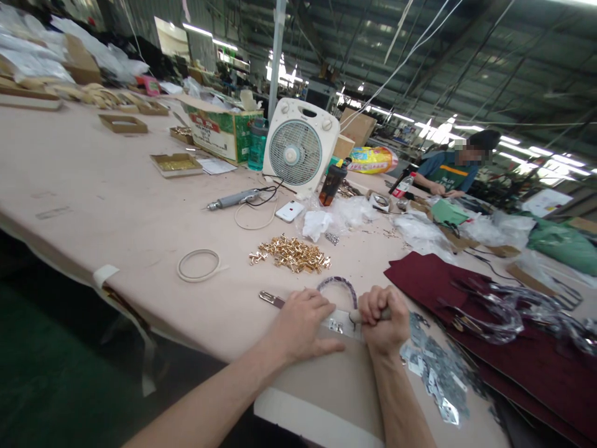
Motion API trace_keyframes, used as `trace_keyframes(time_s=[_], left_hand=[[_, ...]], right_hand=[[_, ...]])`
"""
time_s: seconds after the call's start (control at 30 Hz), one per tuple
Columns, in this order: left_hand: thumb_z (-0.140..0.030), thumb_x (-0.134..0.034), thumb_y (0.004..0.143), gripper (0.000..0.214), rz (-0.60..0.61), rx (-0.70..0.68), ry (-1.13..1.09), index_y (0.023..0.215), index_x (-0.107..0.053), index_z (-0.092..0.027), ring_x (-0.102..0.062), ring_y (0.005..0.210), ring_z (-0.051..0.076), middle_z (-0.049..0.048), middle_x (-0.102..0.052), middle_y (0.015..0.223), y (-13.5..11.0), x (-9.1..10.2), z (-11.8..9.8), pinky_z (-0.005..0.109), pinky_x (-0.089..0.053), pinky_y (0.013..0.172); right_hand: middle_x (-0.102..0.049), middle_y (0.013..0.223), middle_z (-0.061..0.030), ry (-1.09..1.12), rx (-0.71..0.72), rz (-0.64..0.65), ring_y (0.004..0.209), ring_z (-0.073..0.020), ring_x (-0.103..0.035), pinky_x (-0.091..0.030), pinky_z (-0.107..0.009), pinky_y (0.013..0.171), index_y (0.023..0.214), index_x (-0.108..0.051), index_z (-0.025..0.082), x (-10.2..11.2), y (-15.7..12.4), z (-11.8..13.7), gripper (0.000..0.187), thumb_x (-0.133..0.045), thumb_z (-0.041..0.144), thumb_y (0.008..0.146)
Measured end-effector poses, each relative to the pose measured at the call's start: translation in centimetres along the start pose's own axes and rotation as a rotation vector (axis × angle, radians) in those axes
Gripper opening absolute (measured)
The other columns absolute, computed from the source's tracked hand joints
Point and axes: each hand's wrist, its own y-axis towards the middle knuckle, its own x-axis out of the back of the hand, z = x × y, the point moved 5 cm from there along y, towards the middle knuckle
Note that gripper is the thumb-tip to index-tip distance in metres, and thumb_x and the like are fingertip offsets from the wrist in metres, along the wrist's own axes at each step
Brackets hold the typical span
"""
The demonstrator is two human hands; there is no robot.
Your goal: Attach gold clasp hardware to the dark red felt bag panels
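Note:
My right hand [383, 318] is a fist shut around a rounded tool handle [370, 315], and the tool's tip is hidden. My left hand [298, 326] presses down on a pale strip [344, 323] carrying a metal fitting [336, 325]. Beyond my left fingers lie a metal buckle [268, 299] and a purple looped strap [336, 289]. A heap of small brass fittings [291, 254] sits ahead of my hands. To the right of my right hand lies a pile of silver metal plates [433, 367].
Dark red leather panels [494, 330] with plastic-wrapped straps [513, 311] lie at right. Farther along the long table [116, 205] stand a fan [298, 143], a cardboard box [224, 130] and a phone [289, 211]. A co-worker [448, 168] sits at far right.

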Motion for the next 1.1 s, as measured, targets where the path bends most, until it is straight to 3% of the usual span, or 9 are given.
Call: trace_keyframes(time_s=[0.07,0.17,0.3,0.5,0.63,0.7,0.83,1.03,1.1], left_hand=[[-0.067,-0.081,0.076,0.065,0.007,-0.002,-0.002,0.124,-0.068,-0.026,-0.057,0.121,0.029,0.0046,-0.073,0.120,0.1,-0.1,0.0,0.046,-0.042,0.104],[-0.063,-0.081,0.078,0.053,0.008,-0.002,-0.014,0.114,-0.069,-0.026,-0.057,0.119,0.028,0.0034,-0.074,0.117,0.2,0.0,0.0,0.044,-0.043,0.102],[-0.049,-0.076,0.085,0.029,0.012,0.006,-0.027,0.102,-0.068,-0.026,-0.057,0.117,0.027,0.0024,-0.074,0.109,0.2,0.1,0.0,0.042,-0.044,0.099],[-0.038,-0.071,0.088,0.020,0.022,0.007,-0.015,0.102,-0.067,-0.025,-0.057,0.116,0.028,0.0033,-0.073,0.108,0.1,-0.3,0.0,0.042,-0.044,0.099],[-0.037,-0.074,0.084,0.023,0.000,0.036,-0.013,0.103,-0.067,-0.024,-0.059,0.115,0.028,0.0040,-0.073,0.107,0.2,-0.5,0.2,0.044,-0.043,0.099],[-0.044,-0.079,0.081,0.030,0.002,0.030,-0.032,0.101,-0.068,-0.024,-0.059,0.114,0.028,0.0042,-0.073,0.107,0.1,-0.5,0.2,0.044,-0.043,0.099],[-0.061,-0.084,0.075,0.051,-0.016,0.006,-0.046,0.111,-0.070,-0.027,-0.058,0.119,0.029,0.0033,-0.073,0.115,0.0,-0.1,0.1,0.044,-0.042,0.104],[-0.063,-0.087,0.072,0.058,-0.012,0.010,-0.035,0.113,-0.070,-0.026,-0.058,0.120,0.029,0.0037,-0.074,0.117,0.0,0.1,0.1,0.044,-0.043,0.103],[-0.060,-0.087,0.071,0.055,-0.006,0.009,-0.040,0.111,-0.070,-0.027,-0.058,0.120,0.028,0.0029,-0.074,0.116,0.0,0.1,0.1,0.043,-0.043,0.103]], right_hand=[[-0.036,0.054,0.0070,0.001,0.037,0.036,0.041,-0.0089,-0.027,-0.022,-0.021,0.039,0.069,-0.049,0.022,-0.4,-0.4,0.4,0.034,-0.055,0.035,0.100],[-0.040,0.055,0.0052,-0.065,0.065,0.195,0.043,-0.0108,-0.035,-0.028,-0.024,0.043,0.070,-0.051,0.022,-2.2,-2.1,0.1,0.034,-0.053,0.034,0.102],[-0.048,0.059,0.0016,-0.366,0.129,0.438,0.054,-0.0152,-0.047,-0.037,-0.031,0.055,0.069,-0.053,0.022,-4.1,-4.1,-1.0,0.034,-0.054,0.032,0.101],[-0.052,0.063,0.0005,-0.619,0.239,0.521,0.059,-0.0159,-0.048,-0.037,-0.032,0.059,0.071,-0.053,0.022,-5.1,-4.2,-1.4,0.029,-0.052,0.027,0.099],[-0.050,0.062,0.0013,-0.611,0.186,0.454,0.057,-0.0141,-0.046,-0.037,-0.030,0.058,0.068,-0.053,0.021,-5.8,-3.1,-2.0,0.034,-0.053,0.028,0.101],[-0.046,0.060,0.0029,-0.518,0.050,0.320,0.053,-0.0126,-0.043,-0.035,-0.028,0.053,0.066,-0.051,0.022,-5.0,-2.2,-2.6,0.038,-0.054,0.033,0.102],[-0.036,0.053,0.0080,-0.140,-0.169,0.052,0.040,-0.0087,-0.026,-0.020,-0.022,0.038,0.068,-0.046,0.023,-2.9,-0.8,-2.7,0.040,-0.054,0.043,0.102],[-0.036,0.052,0.0070,0.000,0.012,0.054,0.039,-0.0083,-0.026,-0.021,-0.021,0.038,0.067,-0.052,0.022,-3.9,-0.5,2.5,0.038,-0.058,0.039,0.101],[-0.038,0.053,0.0063,-0.021,0.063,0.096,0.040,-0.0092,-0.030,-0.025,-0.022,0.039,0.067,-0.053,0.023,-4.7,-0.9,2.7,0.038,-0.058,0.039,0.101]])
